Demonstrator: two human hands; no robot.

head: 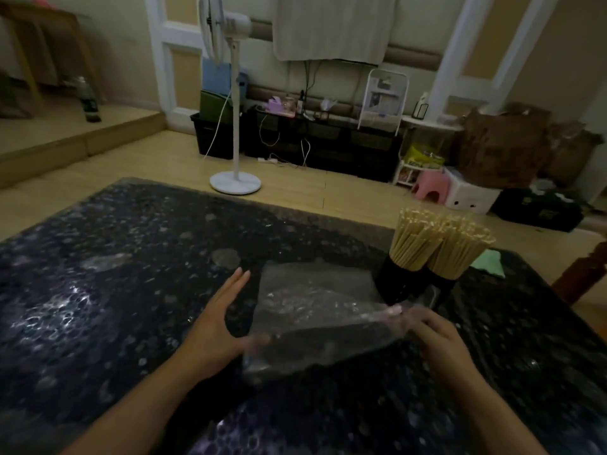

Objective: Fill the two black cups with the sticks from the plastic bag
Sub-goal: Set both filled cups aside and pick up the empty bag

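Both black cups (pixel 415 284) stand packed with sticks (pixel 443 244) — the job looks finished. The plastic bag (pixel 315 310) (seemingly empty) lies between the hands, long axis left-right. The right hand (pixel 437 336) pinches its nearer end just beside the cups; the left hand (pixel 216 320) is flat, fingers straight.

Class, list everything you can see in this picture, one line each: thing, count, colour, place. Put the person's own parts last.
table: one, dark speckled, foreground.
black cups: two, black, side by side, table's right.
sticks: many, pale wood, upright in both cups.
plastic bag: one, clear, looks empty, between the hands.
cloth: one, green, behind the cups.
fan: one, white, floor beyond table.
stool: one, pink, floor at right.
bottle: one, dark, raised step at left.
cardboard boxes: at least two, brown, far right.
left hand: one, fingers straight, at bag's left edge.
right hand: one, fingers curled on bag's right end.
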